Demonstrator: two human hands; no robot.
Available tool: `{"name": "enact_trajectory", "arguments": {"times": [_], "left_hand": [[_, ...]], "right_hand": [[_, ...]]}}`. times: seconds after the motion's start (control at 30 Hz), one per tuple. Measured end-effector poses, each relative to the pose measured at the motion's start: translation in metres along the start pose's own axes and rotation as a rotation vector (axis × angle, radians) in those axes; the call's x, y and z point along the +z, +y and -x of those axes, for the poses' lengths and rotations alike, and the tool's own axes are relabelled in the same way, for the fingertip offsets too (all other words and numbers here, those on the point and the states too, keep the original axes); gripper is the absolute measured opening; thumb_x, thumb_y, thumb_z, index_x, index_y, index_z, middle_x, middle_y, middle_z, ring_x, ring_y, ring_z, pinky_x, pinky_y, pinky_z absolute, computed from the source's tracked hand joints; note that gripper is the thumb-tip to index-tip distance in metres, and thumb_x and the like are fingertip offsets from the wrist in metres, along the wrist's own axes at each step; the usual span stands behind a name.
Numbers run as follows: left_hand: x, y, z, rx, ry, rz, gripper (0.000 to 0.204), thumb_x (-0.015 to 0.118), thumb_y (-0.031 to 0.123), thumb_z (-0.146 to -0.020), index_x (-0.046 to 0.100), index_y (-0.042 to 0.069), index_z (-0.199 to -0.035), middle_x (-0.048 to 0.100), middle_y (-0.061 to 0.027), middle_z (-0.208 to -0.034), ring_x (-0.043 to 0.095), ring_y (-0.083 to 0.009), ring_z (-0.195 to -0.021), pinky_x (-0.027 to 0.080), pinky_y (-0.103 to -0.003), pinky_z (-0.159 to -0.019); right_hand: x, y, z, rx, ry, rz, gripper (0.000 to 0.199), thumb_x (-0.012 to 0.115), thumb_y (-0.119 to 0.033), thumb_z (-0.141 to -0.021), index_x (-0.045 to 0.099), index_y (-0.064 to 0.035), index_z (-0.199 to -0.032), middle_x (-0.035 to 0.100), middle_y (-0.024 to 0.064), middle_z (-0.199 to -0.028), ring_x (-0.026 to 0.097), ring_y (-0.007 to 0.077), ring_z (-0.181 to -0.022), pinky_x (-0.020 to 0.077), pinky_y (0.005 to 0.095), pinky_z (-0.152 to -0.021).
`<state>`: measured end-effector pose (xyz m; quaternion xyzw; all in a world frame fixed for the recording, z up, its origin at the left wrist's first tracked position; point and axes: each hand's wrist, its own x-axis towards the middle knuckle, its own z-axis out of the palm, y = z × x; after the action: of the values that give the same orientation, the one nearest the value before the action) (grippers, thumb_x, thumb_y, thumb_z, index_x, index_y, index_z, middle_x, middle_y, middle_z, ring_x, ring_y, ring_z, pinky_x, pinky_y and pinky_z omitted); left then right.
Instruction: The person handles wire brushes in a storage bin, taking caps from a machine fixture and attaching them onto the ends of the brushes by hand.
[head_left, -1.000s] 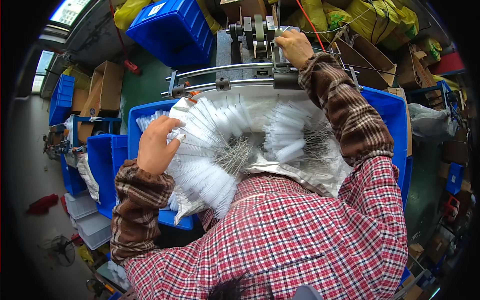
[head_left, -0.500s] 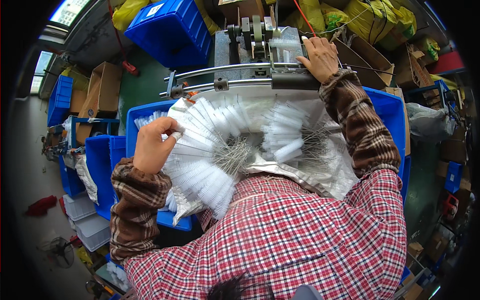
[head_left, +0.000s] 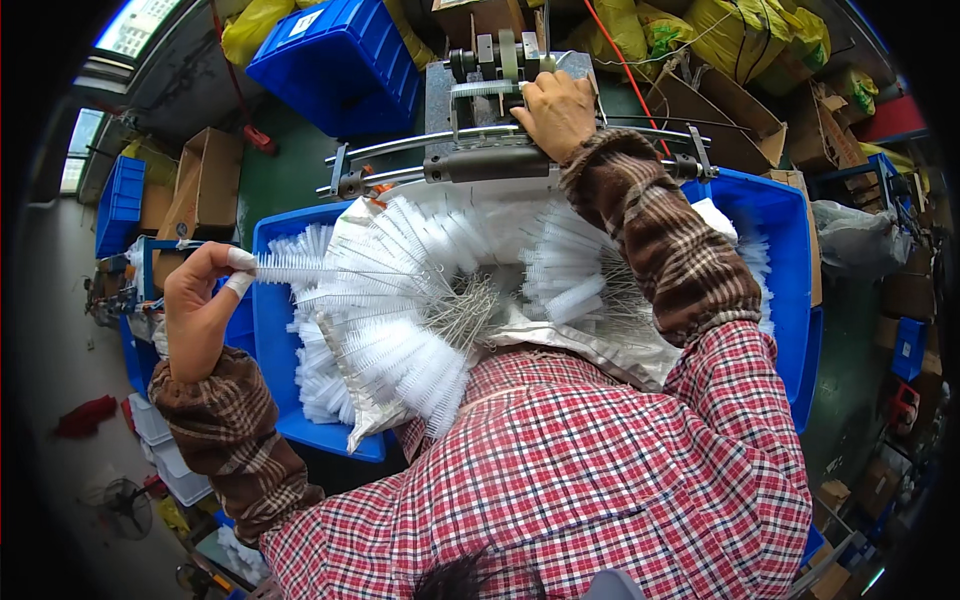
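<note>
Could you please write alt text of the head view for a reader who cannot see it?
A person's left hand pinches a white wire-stemmed bristle brush; the right hand is at a railed metal machine. Below, similar brushes lie fanned on a white sack, and others lie in a blue bin.

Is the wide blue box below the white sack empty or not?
Not empty: white brushes lie in the blue box, visible along its left side. How full, I cannot tell.

No legible text; 1 white label (head_left: 305,22), unreadable, on a blue crate (head_left: 350,80).
</note>
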<state>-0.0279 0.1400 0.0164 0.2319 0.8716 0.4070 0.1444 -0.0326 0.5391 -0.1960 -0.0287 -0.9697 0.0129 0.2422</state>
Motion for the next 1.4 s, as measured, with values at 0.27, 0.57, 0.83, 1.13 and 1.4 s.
{"name": "enact_trajectory", "arguments": {"times": [0.27, 0.57, 0.83, 1.13, 1.4], "left_hand": [[0.025, 0.002, -0.007, -0.045, -0.052, 0.145, 0.012, 0.059, -0.008, -0.08, 0.061, -0.003, -0.09, 0.062, -0.0042, -0.087, 0.059, -0.0103, -0.085, 0.046, -0.024, -0.081], [0.095, 0.026, -0.07, 0.049, -0.299, 0.175, 0.011, 0.059, -0.007, -0.081, 0.061, -0.004, -0.091, 0.064, -0.0061, -0.089, 0.061, -0.0108, -0.087, 0.049, -0.024, -0.083], [0.139, 0.041, -0.092, 0.12, -0.378, 0.3, 0.011, 0.058, -0.006, -0.083, 0.062, -0.004, -0.093, 0.066, -0.006, -0.089, 0.062, -0.0107, -0.086, 0.05, -0.025, -0.083], [0.111, 0.02, -0.062, 0.146, -0.172, -0.034, 0.026, 0.065, 0.001, -0.081, 0.062, -0.002, -0.108, 0.064, -0.0064, -0.097, 0.061, -0.0141, -0.092, 0.048, -0.027, -0.086], [0.083, -0.031, -0.011, 0.105, -0.136, -0.408, 0.028, 0.069, 0.004, -0.075, 0.064, 0.002, -0.102, 0.058, -0.0085, -0.096, 0.056, -0.0216, -0.085, 0.046, -0.032, -0.075]], "right_hand": [[-0.019, 0.047, 0.019, -0.008, -0.039, 0.01, 0.024, 0.069, -0.031, -0.08, 0.066, -0.0101, -0.092, 0.061, 0.0045, -0.092, 0.056, 0.0239, -0.094, 0.0406, 0.0399, -0.083], [-0.028, 0.118, 0.022, 0.037, -0.123, -0.126, 0.017, 0.062, -0.015, -0.084, 0.065, -0.0099, -0.099, 0.06, 0.0112, -0.09, 0.06, 0.0311, -0.09, 0.049, 0.0402, -0.078], [-0.135, 0.044, 0.039, -0.02, -0.524, -1.132, 0.03, 0.069, -0.018, -0.086, 0.066, -0.0034, -0.111, 0.071, 0.0093, -0.092, 0.065, 0.0139, -0.079, 0.0526, 0.0283, -0.074], [-0.031, 0.039, 0.002, -0.118, -0.016, -0.222, 0.011, 0.057, -0.014, -0.084, 0.067, -0.0105, -0.087, 0.061, 0.0058, -0.079, 0.06, 0.025, -0.082, 0.0486, 0.0371, -0.075], [0.014, 0.049, -0.017, -0.155, -0.033, -0.03, 0.017, 0.058, -0.01, -0.08, 0.07, -0.0133, -0.092, 0.063, 0.0034, -0.087, 0.058, 0.0236, -0.091, 0.046, 0.0378, -0.079]]}}
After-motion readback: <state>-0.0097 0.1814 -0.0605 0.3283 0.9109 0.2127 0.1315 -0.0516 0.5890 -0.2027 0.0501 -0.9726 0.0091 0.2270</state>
